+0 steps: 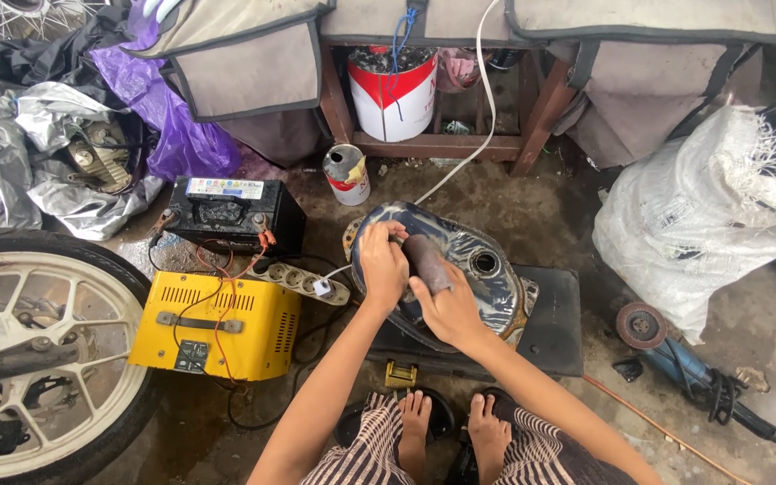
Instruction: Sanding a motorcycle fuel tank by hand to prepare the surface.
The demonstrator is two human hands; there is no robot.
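One spoked wheel (pixel 38 350) is seen at the lower left edge of the frame, with one yellow charger box (pixel 217 325) just to its right and one black battery (pixel 231 211) above that. One white power strip (pixel 303 281) lies between the charger and the one fuel tank (pixel 487 269) at the frame's centre, which rests on a dark mat (pixel 554 332). The left hand (pixel 382 265) is laid flat on the tank's left side, fingers curled, gripping nothing that can be made out. The right hand (pixel 446 305) is closed around a brown sanding roll (pixel 426 260) pressed to the tank. Two paint cans are counted above, one small (pixel 347 174), one large (pixel 392 94). One angle grinder (pixel 675 355) lies at the right on wet concrete; open floor is left only there.
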